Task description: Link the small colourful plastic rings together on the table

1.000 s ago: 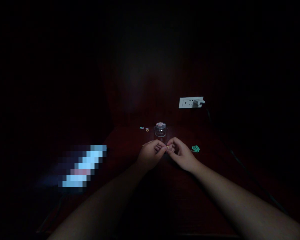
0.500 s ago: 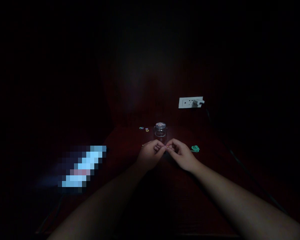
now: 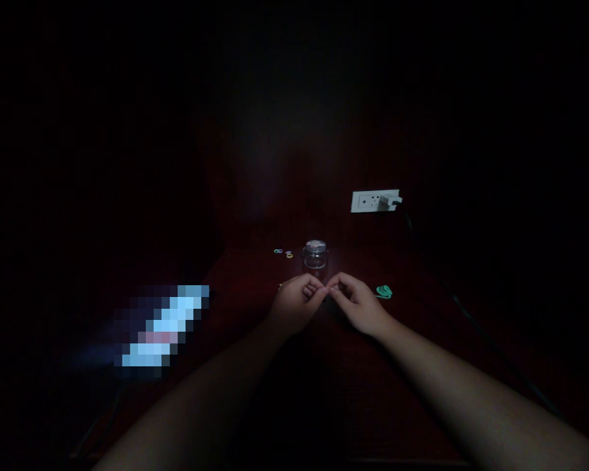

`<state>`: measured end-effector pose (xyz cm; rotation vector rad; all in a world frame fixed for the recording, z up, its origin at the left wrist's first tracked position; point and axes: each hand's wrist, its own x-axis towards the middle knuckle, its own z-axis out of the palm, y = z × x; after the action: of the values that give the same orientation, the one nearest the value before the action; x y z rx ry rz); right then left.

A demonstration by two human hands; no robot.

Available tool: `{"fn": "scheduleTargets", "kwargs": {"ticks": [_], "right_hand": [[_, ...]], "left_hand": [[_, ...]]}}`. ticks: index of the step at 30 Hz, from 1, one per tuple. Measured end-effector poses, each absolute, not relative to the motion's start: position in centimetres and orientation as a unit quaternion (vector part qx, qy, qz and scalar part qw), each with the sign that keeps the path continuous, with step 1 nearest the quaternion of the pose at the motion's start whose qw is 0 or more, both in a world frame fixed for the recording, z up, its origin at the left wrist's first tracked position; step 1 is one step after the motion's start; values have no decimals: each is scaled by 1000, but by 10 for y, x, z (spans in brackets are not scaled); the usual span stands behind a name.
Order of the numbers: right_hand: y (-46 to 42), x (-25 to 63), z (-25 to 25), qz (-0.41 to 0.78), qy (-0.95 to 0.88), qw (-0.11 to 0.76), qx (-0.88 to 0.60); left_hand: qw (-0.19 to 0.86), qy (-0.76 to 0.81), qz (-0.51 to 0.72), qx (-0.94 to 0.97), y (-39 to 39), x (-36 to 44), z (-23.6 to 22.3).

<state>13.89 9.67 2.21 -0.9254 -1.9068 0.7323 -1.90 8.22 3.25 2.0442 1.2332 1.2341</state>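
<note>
My left hand (image 3: 298, 302) and my right hand (image 3: 356, 302) meet over the dark red table, thumbs and forefingers pinched together at their tips. Something tiny seems to be between them, but it is too small and dim to name. Just behind the fingertips stands a clear lidded jar (image 3: 316, 256), upright, its lower part partly hidden by the hands. A coiled green cord (image 3: 384, 292) lies close to the right of my right hand. Small coloured rings (image 3: 289, 255) rest left of the jar. A bit of something yellow (image 3: 281, 286) peeks out beside my left hand.
A lit, pixelated screen (image 3: 167, 330) lies to the left. On the back wall is a white socket plate (image 3: 368, 201) with a plug (image 3: 390, 201) in it. A dark cable (image 3: 500, 353) runs along the right side. The surroundings are very dark.
My fingertips have shifted very slightly against each other, and the small yellowish speck between them shows less. Otherwise the hands and the things on the table stay in place.
</note>
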Motion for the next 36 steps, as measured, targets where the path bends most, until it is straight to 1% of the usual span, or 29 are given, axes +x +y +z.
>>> {"fn": "scheduleTargets", "kwargs": {"ticks": [17, 36], "right_hand": [[95, 137, 22, 310, -750, 440, -384], [95, 136, 22, 313, -759, 419, -387]], "left_hand": [[240, 437, 458, 736, 84, -19, 30], [248, 433, 457, 736, 81, -17, 30]]}}
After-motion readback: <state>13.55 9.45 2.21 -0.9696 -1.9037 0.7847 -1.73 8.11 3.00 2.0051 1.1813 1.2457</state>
